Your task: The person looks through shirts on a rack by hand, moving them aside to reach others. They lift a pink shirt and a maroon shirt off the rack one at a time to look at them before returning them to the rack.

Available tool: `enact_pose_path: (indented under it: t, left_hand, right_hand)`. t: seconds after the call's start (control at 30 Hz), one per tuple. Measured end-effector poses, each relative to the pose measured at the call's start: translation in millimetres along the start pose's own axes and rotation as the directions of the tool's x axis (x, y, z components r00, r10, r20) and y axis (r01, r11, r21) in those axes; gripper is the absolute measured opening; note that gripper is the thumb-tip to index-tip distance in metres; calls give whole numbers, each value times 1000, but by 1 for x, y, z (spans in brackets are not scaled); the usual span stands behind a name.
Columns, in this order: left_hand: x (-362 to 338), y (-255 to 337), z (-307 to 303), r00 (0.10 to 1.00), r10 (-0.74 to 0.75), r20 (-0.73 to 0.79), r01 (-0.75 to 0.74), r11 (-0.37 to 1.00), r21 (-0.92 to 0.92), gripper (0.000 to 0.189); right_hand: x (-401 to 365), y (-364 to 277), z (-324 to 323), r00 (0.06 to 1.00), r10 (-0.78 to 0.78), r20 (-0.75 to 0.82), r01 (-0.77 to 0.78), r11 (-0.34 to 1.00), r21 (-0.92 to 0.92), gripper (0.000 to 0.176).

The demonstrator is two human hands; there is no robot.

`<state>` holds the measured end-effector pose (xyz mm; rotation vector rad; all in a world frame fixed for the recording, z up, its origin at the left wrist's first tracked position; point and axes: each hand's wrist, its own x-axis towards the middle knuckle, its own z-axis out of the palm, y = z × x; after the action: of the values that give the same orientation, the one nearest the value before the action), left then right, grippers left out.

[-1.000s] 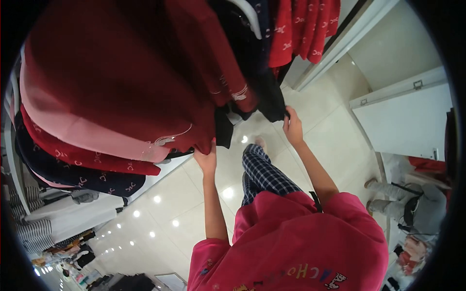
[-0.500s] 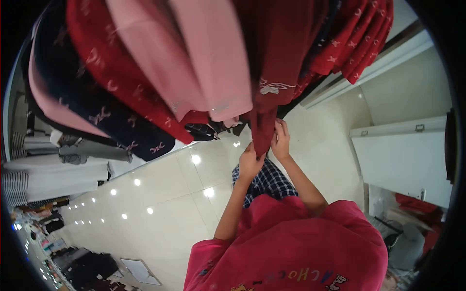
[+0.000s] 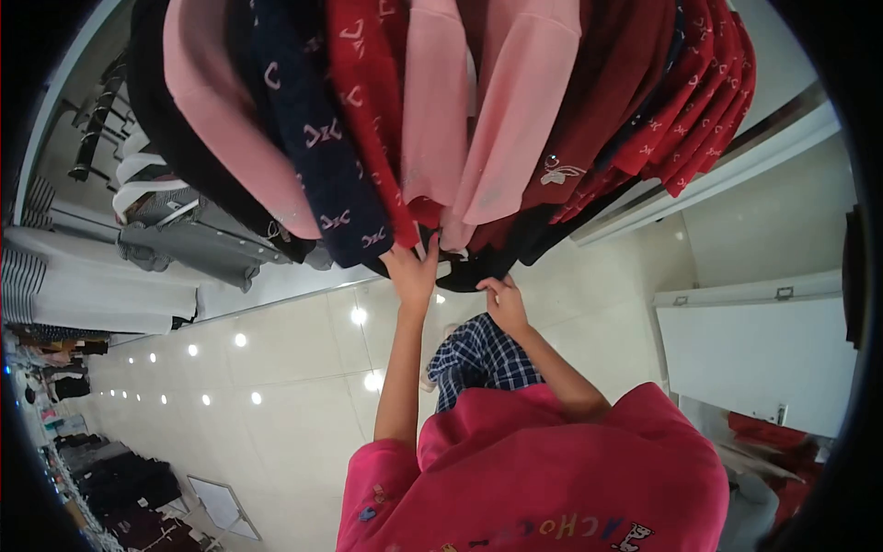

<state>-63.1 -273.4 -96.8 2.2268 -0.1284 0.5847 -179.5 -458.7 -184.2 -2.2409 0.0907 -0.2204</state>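
Observation:
A row of hanging long-sleeved garments fills the top of the head view. My left hand (image 3: 410, 274) reaches up to the lower ends of a red patterned sleeve (image 3: 365, 110) and a navy patterned sleeve (image 3: 317, 138). Its fingers are spread and touch the cloth, some tips hidden. Just right of it hang pink sleeves (image 3: 520, 120) with glittery cuffs. My right hand (image 3: 505, 305) has curled fingers at the lower edge of a black garment (image 3: 469, 273), pinching it. A maroon garment (image 3: 589, 120) with a white rabbit-like motif hangs above on the right.
Several red patterned garments (image 3: 704, 120) hang at the far right. A white cabinet (image 3: 736, 359) stands on the right. Grey clothes on white hangers (image 3: 138, 198) are at the left. Shiny tiled floor (image 3: 285, 359) lies below, with dark clothes (image 3: 120, 478) at lower left.
Both hands have let go of the maroon sleeve. My left hand has moved up and left to the red and navy sleeves; my right hand has shifted slightly down and left. The garments have swung right.

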Motion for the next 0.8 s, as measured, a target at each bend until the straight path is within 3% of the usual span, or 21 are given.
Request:
enact_pose_path:
  t: [0.07, 0.1, 0.17, 0.3, 0.4, 0.43, 0.53, 0.57, 0.67, 0.7, 0.8]
  left_hand:
    - [6, -19, 11, 998, -3, -69, 8, 997, 71, 106]
    - [2, -28, 11, 989, 2, -147, 17, 991, 129, 106]
    - [2, -44, 5, 952, 30, -303, 46, 970, 240, 108]
    - [5, -74, -27, 875, 24, -483, 21, 996, 88, 113]
    - [17, -98, -38, 959, -61, -275, 73, 997, 30, 109]
    - [21, -118, -31, 983, -54, -178, 20, 982, -190, 90]
    - [22, -139, -34, 981, -160, 107, 176, 971, -164, 64]
    - [21, -148, -27, 997, -72, -29, 68, 988, -139, 44]
    - [12, -178, -32, 974, -216, -69, 202, 964, -176, 38]
    - [9, -174, -43, 931, -365, -14, 356, 916, -182, 33]
    - [-2, -191, -52, 917, -395, 62, 400, 908, -125, 26]
  right_hand:
    - [18, -7, 4, 986, -37, 160, 18, 993, 116, 37]
    - [28, -12, 4, 960, 65, 272, -93, 991, 92, 40]
    - [50, -23, 4, 976, 13, 217, -48, 987, 155, 38]
    - [84, -45, 6, 945, -134, 298, 119, 991, 66, 53]
    - [91, -72, 24, 936, -260, 238, 289, 952, -96, 59]
    - [96, -107, 12, 971, -37, 234, 75, 985, -154, 63]
    - [116, -106, 32, 992, -3, -126, -4, 998, -56, 66]
    - [125, -100, 35, 988, -5, -152, -2, 999, -41, 72]
    - [138, -80, 29, 983, 69, -172, -90, 989, -118, 78]
    - [143, -65, 30, 978, 102, -181, -131, 980, -153, 85]
    - [144, -56, 9, 985, 87, -147, -122, 961, -250, 88]
